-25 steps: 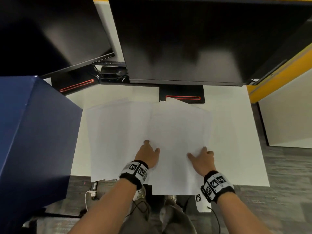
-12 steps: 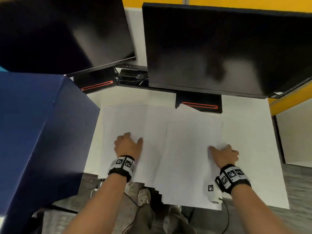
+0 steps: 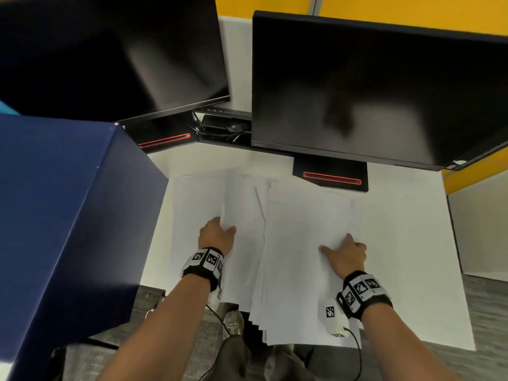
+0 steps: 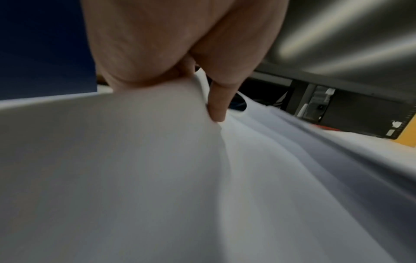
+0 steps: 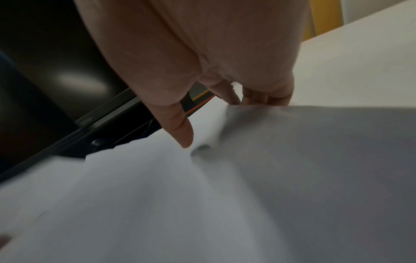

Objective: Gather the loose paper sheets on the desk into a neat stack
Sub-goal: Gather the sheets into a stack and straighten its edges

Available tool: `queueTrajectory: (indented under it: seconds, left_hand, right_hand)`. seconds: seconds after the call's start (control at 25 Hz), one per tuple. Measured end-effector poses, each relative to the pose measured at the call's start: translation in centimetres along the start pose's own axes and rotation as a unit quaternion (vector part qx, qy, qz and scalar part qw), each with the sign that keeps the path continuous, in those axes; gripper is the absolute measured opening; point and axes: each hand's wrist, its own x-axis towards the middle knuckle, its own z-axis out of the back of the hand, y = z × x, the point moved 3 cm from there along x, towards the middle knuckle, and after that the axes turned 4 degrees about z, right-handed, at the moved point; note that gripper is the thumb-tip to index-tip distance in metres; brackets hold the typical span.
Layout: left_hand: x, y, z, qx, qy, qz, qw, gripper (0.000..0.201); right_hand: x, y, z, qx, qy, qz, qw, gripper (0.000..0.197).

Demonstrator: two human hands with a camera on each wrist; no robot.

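Note:
Several white paper sheets lie fanned on the white desk (image 3: 412, 243) in two overlapping groups, a left group (image 3: 198, 204) and a larger right group (image 3: 302, 229). My left hand (image 3: 217, 233) is at the left edge of a sheet: its fingers are tucked under the lifted edge and its thumb (image 4: 217, 106) presses on top. My right hand (image 3: 345, 255) grips the right edge of the right group, with the thumb (image 5: 180, 131) on the paper (image 5: 202, 195) and curled fingers (image 5: 258, 96) behind the raised edge. The near ends of the sheets overhang the desk's front edge.
A dark blue box (image 3: 68, 215) stands close to the left of the papers. Two black monitors (image 3: 110, 56) (image 3: 371, 92) hang over the back of the desk. The right monitor's base (image 3: 330, 171) touches the far paper edge. Bare desk lies to the right.
Both hands went from the middle of the sheets out to the outer edges. They now hold the lifted edges, and the left group looks narrower.

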Motion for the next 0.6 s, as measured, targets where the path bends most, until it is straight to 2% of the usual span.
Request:
queueTrajectory:
  seconds: [0.08, 0.16, 0.2, 0.28, 0.36, 0.4, 0.44, 0.52, 0.6]
  left_hand:
    - [-1.3, -1.7, 2.9, -0.004, -0.037, -0.050, 0.998, 0.036]
    - [-3.3, -3.8, 7.1, 0.019, -0.113, -0.106, 0.988, 0.040]
    - [-4.4, -4.9, 9.4, 0.015, -0.143, -0.142, 0.979, 0.041]
    - [-6.2, -6.9, 12.9, -0.040, -0.144, -0.197, 0.969, 0.030]
    - [-6.8, -8.2, 13.2, -0.121, -0.081, -0.201, 0.969, 0.018]
    - [-6.7, -8.6, 12.4, -0.167, -0.035, -0.191, 0.967, 0.018]
    - [-6.5, -8.8, 11.3, -0.215, 0.011, -0.176, 0.961, 0.020]
    - [-5.7, -8.0, 8.5, -0.294, 0.097, -0.128, 0.942, 0.024]
    - [-4.4, -6.2, 4.9, -0.322, 0.180, -0.078, 0.926, 0.031]
  right_hand:
    - [-0.4, 0.0, 0.1, -0.021, 0.010, 0.006, 1.000, 0.085]
    - [-1.0, 0.6, 0.8, -0.039, -0.006, 0.011, 0.999, 0.093]
    - [-1.5, 1.4, 1.2, -0.034, -0.026, 0.033, 0.999, 0.098]
    - [-2.9, 4.6, 2.1, 0.058, -0.044, 0.142, 0.987, 0.107]
    - [-5.1, 8.6, 3.0, 0.225, 0.011, 0.244, 0.943, 0.113]
    - [-5.8, 10.2, 3.2, 0.293, 0.044, 0.265, 0.918, 0.115]
    - [-6.1, 11.2, 3.3, 0.339, 0.067, 0.265, 0.900, 0.115]
    - [-6.1, 11.8, 3.5, 0.374, 0.083, 0.224, 0.896, 0.106]
    - [-5.6, 10.4, 3.2, 0.422, 0.104, 0.164, 0.885, 0.085]
